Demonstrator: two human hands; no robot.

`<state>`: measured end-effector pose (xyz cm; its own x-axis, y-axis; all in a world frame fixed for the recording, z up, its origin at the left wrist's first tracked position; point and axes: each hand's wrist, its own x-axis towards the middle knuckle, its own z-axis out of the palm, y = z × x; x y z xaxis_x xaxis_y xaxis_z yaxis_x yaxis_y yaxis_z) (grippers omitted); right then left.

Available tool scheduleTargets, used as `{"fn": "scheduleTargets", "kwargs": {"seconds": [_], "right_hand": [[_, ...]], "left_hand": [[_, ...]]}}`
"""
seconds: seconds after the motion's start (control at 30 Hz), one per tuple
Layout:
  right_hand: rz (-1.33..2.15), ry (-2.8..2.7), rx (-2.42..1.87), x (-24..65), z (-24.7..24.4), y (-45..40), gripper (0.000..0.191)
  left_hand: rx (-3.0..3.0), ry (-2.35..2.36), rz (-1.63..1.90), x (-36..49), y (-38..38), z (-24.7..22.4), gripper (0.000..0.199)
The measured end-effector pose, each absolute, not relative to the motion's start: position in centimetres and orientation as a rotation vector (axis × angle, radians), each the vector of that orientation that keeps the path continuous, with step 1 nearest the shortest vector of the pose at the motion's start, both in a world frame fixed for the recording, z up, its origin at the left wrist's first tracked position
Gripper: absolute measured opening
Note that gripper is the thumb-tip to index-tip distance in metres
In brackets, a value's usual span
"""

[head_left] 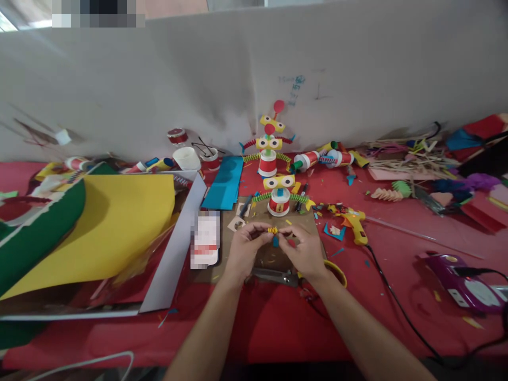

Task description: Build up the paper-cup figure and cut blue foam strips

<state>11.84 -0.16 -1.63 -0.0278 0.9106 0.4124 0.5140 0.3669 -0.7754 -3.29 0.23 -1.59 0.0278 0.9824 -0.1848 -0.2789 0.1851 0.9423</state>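
Between the fingertips of both hands is a small folded yellow paper strip (272, 230), pleated like a spring. My left hand (248, 246) pinches its left end and my right hand (301, 248) its right end. Just beyond stands a paper-cup figure (279, 202) with a yellow eye band and green pleated arms. Behind it, a second cup figure (268, 161) has a red disc on top, with another similar figure partly hidden at its back. Under my hands lies a brown board (234, 272), and scissors (273, 276) with yellow handles rest near my wrists.
A yellow glue gun (357, 225) lies right of the board, its cord running to the front edge. Further right is a purple power strip (464, 283). Left are a phone (205, 238), blue paper (224, 182) and a large yellow sheet (119, 222). A white panel (159, 79) stands behind.
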Motion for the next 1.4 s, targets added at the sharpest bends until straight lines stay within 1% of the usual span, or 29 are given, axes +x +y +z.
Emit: {"fn": "scheduleTargets", "kwargs": {"seconds": [0.13,0.27,0.43,0.5,0.6,0.7,0.83,0.97,1.07,1.4], "right_hand": [[0.519,-1.671,-1.267,11.75,-1.39,-0.3,0.009],[0.449,-1.701,-1.239,11.77,-1.42,-0.37,0.008],[0.348,-1.744,-1.216,11.88,-1.65,-0.25,0.008],[0.321,-1.767,-1.227,11.87,-1.7,-0.21,0.009],[0.31,-1.784,-1.247,11.82,-1.69,-0.2,0.011],[0.354,-1.767,-1.236,11.82,-1.54,-0.24,0.012],[0.594,-1.684,-1.159,11.78,-1.32,-0.35,0.021],[1.013,-1.46,-1.21,11.6,-1.54,-0.21,0.018],[1.232,-1.313,-1.176,11.53,-1.95,0.11,0.021],[1.538,-1.114,-1.043,11.46,-1.28,0.34,0.03]], "left_hand": [[0.777,1.067,1.197,-3.35,0.29,-1.55,0.026],[0.869,1.069,1.14,-3.35,0.22,-1.39,0.027],[1.002,1.071,1.147,-3.14,0.05,-1.05,0.037],[1.024,1.093,1.15,-3.09,0.01,-1.09,0.034],[1.056,1.146,1.164,-3.1,0.0,-1.3,0.026],[1.086,1.186,1.173,-3.24,0.05,-1.44,0.023],[1.195,1.231,1.15,-3.52,0.19,-1.41,0.019],[1.287,1.243,1.118,-3.69,0.26,-1.3,0.016],[1.311,1.217,1.119,-3.69,0.22,-1.22,0.015],[1.327,1.228,1.067,-4.03,0.12,-0.66,0.015]]}}
